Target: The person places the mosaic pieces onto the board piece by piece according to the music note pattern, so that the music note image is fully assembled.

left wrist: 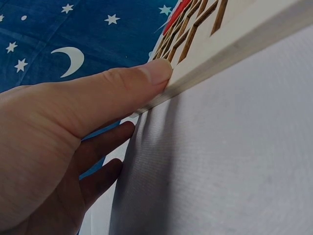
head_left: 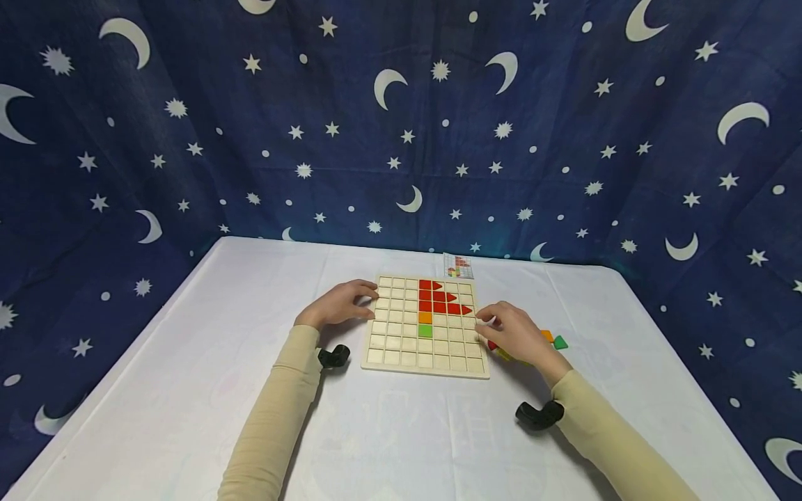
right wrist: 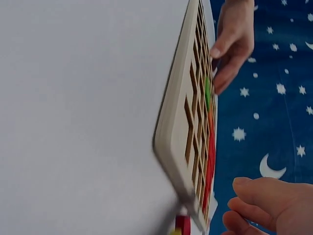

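A pale wooden grid board (head_left: 392, 357) lies flat on the table between both hands. Several red squares and triangles (head_left: 426, 295) sit in its upper cells, above one orange square (head_left: 425, 318) and one green square (head_left: 425, 330). My left hand (head_left: 338, 304) is at the board's left edge; in the left wrist view its thumb (left wrist: 122, 90) touches the rim, the fingers spread loosely beside it. On the opposite side, my right hand (head_left: 516, 335) has relaxed fingers close to the right edge. In the right wrist view its thumb (right wrist: 261, 192) appears apart from the board.
Loose pieces lie partly hidden beneath and beyond the right hand, among them a green triangle (head_left: 560, 342) and an orange piece (head_left: 548, 335). A small printed card (head_left: 451, 268) lies behind the board. A starry curtain (head_left: 351, 153) backs the white-covered table (head_left: 388, 438).
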Demonstrator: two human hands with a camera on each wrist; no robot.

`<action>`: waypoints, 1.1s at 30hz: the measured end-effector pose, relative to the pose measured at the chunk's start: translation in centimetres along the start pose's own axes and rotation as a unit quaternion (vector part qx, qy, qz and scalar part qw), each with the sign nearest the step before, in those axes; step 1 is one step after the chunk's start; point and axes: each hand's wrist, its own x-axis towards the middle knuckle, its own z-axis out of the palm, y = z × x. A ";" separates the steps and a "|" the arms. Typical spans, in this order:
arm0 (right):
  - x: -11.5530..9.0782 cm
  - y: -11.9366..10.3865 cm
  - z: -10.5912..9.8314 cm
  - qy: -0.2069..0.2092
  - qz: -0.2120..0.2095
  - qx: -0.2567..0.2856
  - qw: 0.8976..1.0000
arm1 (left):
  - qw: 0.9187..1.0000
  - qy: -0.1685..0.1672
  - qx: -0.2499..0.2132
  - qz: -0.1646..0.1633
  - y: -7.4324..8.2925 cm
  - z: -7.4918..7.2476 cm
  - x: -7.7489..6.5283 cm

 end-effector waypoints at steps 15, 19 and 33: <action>-3.0 3.5 -2.5 0.012 0.057 -0.005 0.998 | 1.000 -0.002 -0.006 0.001 -0.1 0.0 -0.2; -3.5 4.3 -2.9 0.011 0.062 -0.011 0.998 | 1.000 -0.003 -0.009 0.000 0.1 0.0 -0.2; -4.4 5.6 -3.1 -0.033 0.054 -0.013 0.998 | 1.000 -0.002 -0.008 -0.004 0.2 -0.1 -0.1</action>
